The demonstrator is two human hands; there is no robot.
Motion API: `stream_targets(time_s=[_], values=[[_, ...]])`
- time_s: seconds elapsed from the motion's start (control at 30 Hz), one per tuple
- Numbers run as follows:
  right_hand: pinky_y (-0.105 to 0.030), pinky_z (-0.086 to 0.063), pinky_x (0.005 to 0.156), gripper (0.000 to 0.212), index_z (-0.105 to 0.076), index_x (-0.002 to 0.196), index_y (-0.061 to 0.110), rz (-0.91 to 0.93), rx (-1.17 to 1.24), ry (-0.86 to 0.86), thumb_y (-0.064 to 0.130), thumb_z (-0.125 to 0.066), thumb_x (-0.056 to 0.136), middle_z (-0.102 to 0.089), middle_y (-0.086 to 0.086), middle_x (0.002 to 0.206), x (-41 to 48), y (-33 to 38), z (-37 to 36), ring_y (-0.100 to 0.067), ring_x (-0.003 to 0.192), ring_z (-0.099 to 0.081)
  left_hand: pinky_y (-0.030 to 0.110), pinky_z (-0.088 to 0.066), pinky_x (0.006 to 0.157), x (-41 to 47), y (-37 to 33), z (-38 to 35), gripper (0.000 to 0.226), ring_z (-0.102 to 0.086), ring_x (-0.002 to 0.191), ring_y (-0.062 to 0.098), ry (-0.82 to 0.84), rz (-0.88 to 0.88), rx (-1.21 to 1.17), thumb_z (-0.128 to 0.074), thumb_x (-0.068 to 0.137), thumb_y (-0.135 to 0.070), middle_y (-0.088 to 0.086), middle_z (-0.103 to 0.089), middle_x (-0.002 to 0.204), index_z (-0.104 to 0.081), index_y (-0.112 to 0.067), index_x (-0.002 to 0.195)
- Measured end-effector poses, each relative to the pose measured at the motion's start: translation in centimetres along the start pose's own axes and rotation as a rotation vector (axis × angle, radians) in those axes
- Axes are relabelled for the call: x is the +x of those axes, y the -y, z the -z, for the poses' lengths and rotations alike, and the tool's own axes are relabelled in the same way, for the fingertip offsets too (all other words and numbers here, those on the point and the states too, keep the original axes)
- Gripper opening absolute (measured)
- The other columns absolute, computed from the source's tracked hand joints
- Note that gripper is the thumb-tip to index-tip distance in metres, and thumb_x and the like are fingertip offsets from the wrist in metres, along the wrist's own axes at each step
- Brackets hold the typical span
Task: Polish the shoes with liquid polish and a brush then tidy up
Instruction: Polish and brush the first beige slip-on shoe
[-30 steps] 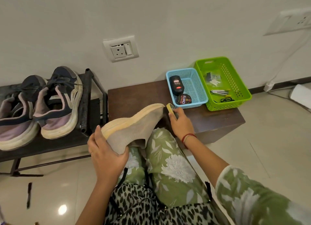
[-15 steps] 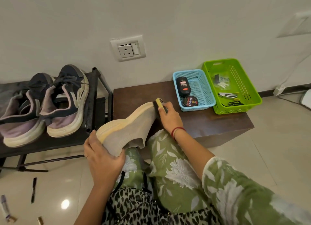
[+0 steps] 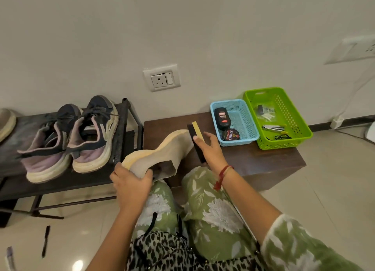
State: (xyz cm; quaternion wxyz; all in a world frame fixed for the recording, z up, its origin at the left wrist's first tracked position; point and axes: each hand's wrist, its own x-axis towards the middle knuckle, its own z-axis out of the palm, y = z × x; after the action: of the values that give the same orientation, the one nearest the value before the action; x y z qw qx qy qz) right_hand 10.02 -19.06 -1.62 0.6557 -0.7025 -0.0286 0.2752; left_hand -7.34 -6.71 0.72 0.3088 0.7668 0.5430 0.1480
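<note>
Fingers of right hand [image 3: 209, 151]: wrapped round a brush [image 3: 197, 129], with one fingertip [image 3: 197, 138] lying on its yellow back.
Brush: stands nearly upright, dark bristle side turned to the left, touching the raised end of a beige shoe [image 3: 162, 155].
Fingers of left hand [image 3: 132, 186]: clasped about the lower end of the shoe, thumb [image 3: 148, 173] over the fabric side.
Shoe: held in the air over the person's knees, tilted, pale yellow sole facing up and to the left, one end higher than the other.
Right wrist: bears a red thread [image 3: 223, 173].
Knees: covered in green floral cloth, just below the shoe.
Wooden bench [image 3: 253, 159]: behind the hands, against the wall.
Blue basket [image 3: 239, 141]: on the bench, just right of the brush; it holds a black polish bottle [image 3: 222, 118] lying flat and a round tin [image 3: 230, 134] marked Cherry.
Green basket [image 3: 284, 143]: touching the blue one on its right, with small metal and white items too small to name.
Shoe rack [image 3: 60, 179]: left of the bench, carrying a pair of dark and lilac sneakers [image 3: 93, 140] side by side.
Wall socket [image 3: 162, 79]: above the gap between rack and bench.
Floor: a dark pen [image 3: 45, 241] lies at lower left.
</note>
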Motion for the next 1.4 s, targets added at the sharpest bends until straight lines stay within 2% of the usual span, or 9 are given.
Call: stream_targets(time_s=[0.3, 0.43, 0.57, 0.8, 0.9, 1.0, 1.1, 1.23, 1.4], values=[[-0.023, -0.052, 0.074, 0.043, -0.051, 0.103, 0.022, 0.269, 0.141, 0.146, 0.01, -0.077, 0.071, -0.066, -0.004, 0.095, -9.3, 0.1, -0.9, -0.008, 0.081, -0.064, 0.048, -0.036, 0.099, 0.9, -6.2, 0.6, 0.108, -0.031, 0.129, 0.044, 0.207, 0.136, 0.037, -0.069, 0.071, -0.053, 0.021, -0.021, 0.146, -0.004, -0.016, 0.15], [-0.019, -0.046, 0.062, 0.036, -0.047, 0.098, 0.02, 0.301, -0.08, 0.257, 0.013, -0.066, 0.069, -0.056, 0.002, 0.078, -8.9, -0.4, -0.6, -0.002, 0.062, -0.053, 0.046, -0.057, 0.075, 1.8, -6.6, 1.4, 0.125, -0.052, 0.106, 0.035, 0.448, 0.36, -0.146, -0.074, 0.048, -0.059, 0.014, -0.038, 0.133, -0.007, -0.023, 0.146], [-0.019, -0.046, 0.069, 0.044, -0.044, 0.106, 0.021, 0.374, -0.428, 0.415, 0.009, -0.069, 0.072, -0.057, 0.003, 0.094, -7.3, -0.5, 0.4, -0.012, 0.082, -0.058, 0.038, -0.059, 0.063, 1.6, -6.8, 1.7, 0.098, -0.053, 0.081, 0.024, 0.505, 0.351, -0.189, -0.071, 0.073, -0.05, 0.007, -0.037, 0.113, -0.016, -0.013, 0.145], [-0.03, -0.054, 0.079, 0.046, -0.048, 0.112, 0.02, 0.39, -0.452, 0.344, 0.01, -0.072, 0.074, -0.062, -0.001, 0.101, -6.5, -0.8, 0.2, -0.016, 0.092, -0.062, 0.047, -0.056, 0.073, 1.6, -6.6, 2.4, 0.089, -0.049, 0.11, 0.036, 0.68, 0.318, -0.116, -0.056, 0.077, -0.068, 0.01, -0.035, 0.14, -0.022, -0.02, 0.145], [-0.016, -0.05, 0.071, 0.045, -0.047, 0.11, 0.017, 0.36, -0.399, 0.377, 0.004, -0.072, 0.075, -0.059, 0.003, 0.095, -5.8, 0.2, 0.3, -0.009, 0.086, -0.059, 0.053, -0.032, 0.108, 3.1, -6.1, 3.2, 0.088, -0.022, 0.14, 0.038, 0.657, -0.018, 0.099, -0.05, 0.086, -0.064, 0.014, -0.015, 0.157, -0.004, -0.027, 0.152], [-0.013, -0.045, 0.063, 0.04, -0.048, 0.105, 0.021, 0.364, -0.367, 0.38, 0.002, -0.068, 0.075, -0.056, 0.006, 0.088, -4.8, 1.8, 0.1, -0.007, 0.079, -0.056, 0.041, -0.016, 0.117, 4.7, -6.7, 4.6, 0.053, -0.005, 0.147, 0.023, 0.63, -0.554, 0.237, -0.046, 0.098, -0.025, 0.012, -0.014, 0.157, -0.026, -0.032, 0.147], [-0.014, -0.043, 0.062, 0.036, -0.048, 0.099, 0.024, 0.396, -0.347, 0.326, 0.005, -0.068, 0.075, -0.054, 0.007, 0.082, -3.3, 3.7, -0.3, -0.005, 0.073, -0.054, 0.041, -0.022, 0.115, 5.1, -7.0, 5.3, 0.029, -0.014, 0.145, 0.02, 0.788, -0.56, 0.274, -0.047, 0.098, -0.032, 0.006, -0.023, 0.154, -0.063, -0.023, 0.12], [-0.021, -0.044, 0.065, 0.033, -0.046, 0.1, 0.016, 0.409, -0.372, 0.281, 0.005, -0.069, 0.078, -0.053, 0.005, 0.081, -1.2, 5.7, -0.2, -0.008, 0.072, -0.052, 0.032, -0.035, 0.1, 2.6, -5.1, 4.9, 0.043, -0.042, 0.127, 0.012, 0.592, -0.552, 0.026, -0.043, 0.087, -0.065, -0.002, -0.046, 0.134, -0.07, -0.031, 0.083], [-0.017, -0.043, 0.064, 0.035, -0.045, 0.1, 0.02, 0.431, -0.488, 0.294, 0.008, -0.069, 0.076, -0.056, 0.008, 0.083, -0.5, 5.5, -1.9, -0.011, 0.076, -0.056, 0.013, -0.037, 0.08, 0.3, -2.7, 2.2, 0.049, -0.049, 0.105, 0.006, 0.353, -0.483, -0.17, -0.054, 0.074, -0.07, -0.006, -0.056, 0.109, -0.065, -0.026, 0.094]])
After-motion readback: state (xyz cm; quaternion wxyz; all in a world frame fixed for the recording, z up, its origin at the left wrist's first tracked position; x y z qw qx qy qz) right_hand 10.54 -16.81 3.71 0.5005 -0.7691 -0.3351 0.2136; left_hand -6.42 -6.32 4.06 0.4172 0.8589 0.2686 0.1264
